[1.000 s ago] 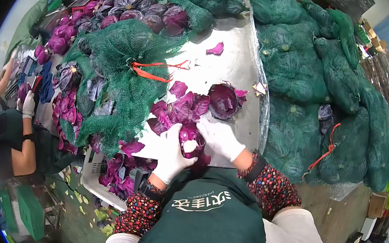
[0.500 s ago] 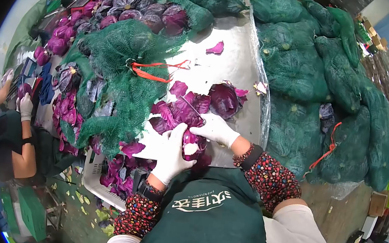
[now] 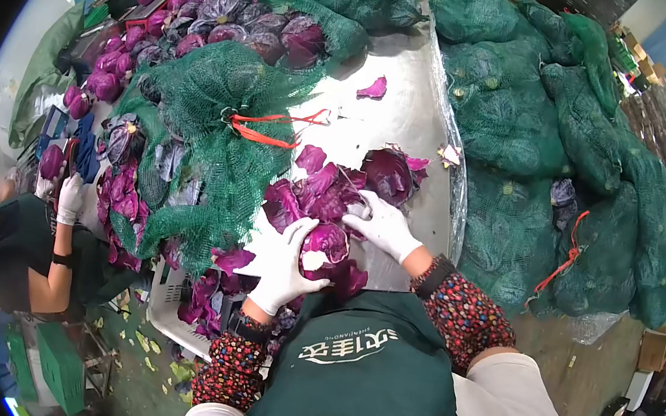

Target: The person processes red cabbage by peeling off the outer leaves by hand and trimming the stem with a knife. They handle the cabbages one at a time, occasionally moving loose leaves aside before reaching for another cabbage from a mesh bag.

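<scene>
White-gloved, my left hand (image 3: pixel 286 267) grips the left side of a trimmed red cabbage (image 3: pixel 325 242), whose pale cut stem faces me. My right hand (image 3: pixel 385 226), also gloved, is just beyond the cabbage on the right, fingers curled in beside loose purple leaves (image 3: pixel 320 193); what they hold is too small to make out. Another red cabbage (image 3: pixel 387 175) rests on the metal table (image 3: pixel 415 77) past my right hand. More torn leaves lie around the held cabbage.
Green net sacks (image 3: pixel 504 113) fill the right side. A net with an orange tie (image 3: pixel 263 131) and heaped cabbages (image 3: pixel 228 10) occupy the left. A white crate (image 3: pixel 165 304) of leaves stands below the table edge. At left, a co-worker's gloved hand (image 3: pixel 70 199) is near another cabbage.
The held cabbage shows more of its rounded side, and my left hand's fingers are spread wider around it. My right hand has shifted slightly right, away from it. The left co-worker's hands have moved.
</scene>
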The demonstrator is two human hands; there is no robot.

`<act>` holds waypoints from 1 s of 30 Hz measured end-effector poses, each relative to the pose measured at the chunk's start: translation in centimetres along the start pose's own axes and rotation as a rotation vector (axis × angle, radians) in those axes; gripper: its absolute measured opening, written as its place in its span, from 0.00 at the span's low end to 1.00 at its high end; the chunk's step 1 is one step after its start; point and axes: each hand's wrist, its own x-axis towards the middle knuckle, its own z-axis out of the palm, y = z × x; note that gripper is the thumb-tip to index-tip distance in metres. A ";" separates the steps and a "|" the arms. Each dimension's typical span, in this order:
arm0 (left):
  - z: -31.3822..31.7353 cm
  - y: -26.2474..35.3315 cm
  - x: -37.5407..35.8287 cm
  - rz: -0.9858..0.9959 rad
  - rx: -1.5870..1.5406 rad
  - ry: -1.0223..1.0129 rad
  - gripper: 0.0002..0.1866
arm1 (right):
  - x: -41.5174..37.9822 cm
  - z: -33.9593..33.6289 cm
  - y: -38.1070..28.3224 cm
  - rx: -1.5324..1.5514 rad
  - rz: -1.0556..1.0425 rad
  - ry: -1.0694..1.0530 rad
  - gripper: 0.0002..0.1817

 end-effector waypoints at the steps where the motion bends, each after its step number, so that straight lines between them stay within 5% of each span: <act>1: 0.0 0.1 0.0 -0.008 -0.012 -0.015 0.56 | -0.1 0.8 -0.1 0.281 0.187 -0.029 0.40; 4: 0.0 -0.2 -0.1 0.024 -0.012 0.003 0.55 | -1.0 -2.2 -2.9 0.399 0.121 -0.342 0.44; 7: -0.2 -0.9 -0.2 0.024 -0.035 0.016 0.55 | -1.6 0.2 -1.0 0.758 0.356 -0.516 0.34; 11: -0.3 -1.6 -0.4 0.014 -0.068 0.017 0.54 | -1.7 0.6 -1.1 0.887 0.367 -0.494 0.28; 14: 0.0 -2.6 -0.1 -0.079 -0.370 0.024 0.54 | -1.6 -0.1 -2.6 0.836 0.449 -0.463 0.18; 19: 0.2 -3.6 0.0 -0.126 -0.427 0.017 0.55 | -1.8 2.5 -2.4 0.724 0.335 -0.280 0.19; 21: 0.3 -3.6 -0.2 -0.139 -0.437 0.015 0.55 | -1.7 3.5 -1.7 0.741 0.463 -0.185 0.18; 23: 0.1 -3.4 -0.6 -0.072 -0.353 0.044 0.56 | -1.1 4.1 0.2 0.653 0.443 -0.185 0.14; 26: 1.2 -3.2 -1.6 -0.089 -0.340 0.141 0.56 | 0.2 7.2 3.2 0.092 -0.195 0.250 0.13; 30: 2.4 -1.8 -1.7 -0.185 -0.356 0.280 0.54 | 3.8 8.8 2.8 -0.283 0.004 0.244 0.12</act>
